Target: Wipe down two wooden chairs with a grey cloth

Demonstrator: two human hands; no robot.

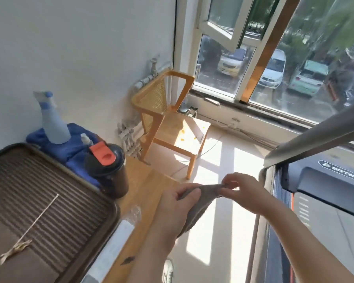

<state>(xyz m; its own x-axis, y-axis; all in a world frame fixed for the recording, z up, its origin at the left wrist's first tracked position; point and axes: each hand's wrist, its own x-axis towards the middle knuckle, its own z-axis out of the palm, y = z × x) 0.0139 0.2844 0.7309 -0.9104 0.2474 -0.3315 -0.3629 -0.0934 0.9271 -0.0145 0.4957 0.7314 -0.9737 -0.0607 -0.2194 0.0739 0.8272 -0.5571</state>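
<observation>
A grey cloth (200,203) hangs stretched between both my hands above the floor. My left hand (175,207) grips its left end, with the rest of the cloth draping down past the palm. My right hand (241,193) pinches the cloth's upper right corner between thumb and fingers. One wooden chair (168,119) with a cane back and armrests stands in the corner by the window, about a metre beyond my hands, its seat in sunlight with small yellow bits on it. Only this one chair is in view.
A wooden table (143,190) at the left carries a brown ribbed tray (39,201), a blue spray bottle (51,119) on blue cloth and a dark cup with an orange lid (108,168). A treadmill (315,190) stands at the right. A radiator (129,135) is behind the chair.
</observation>
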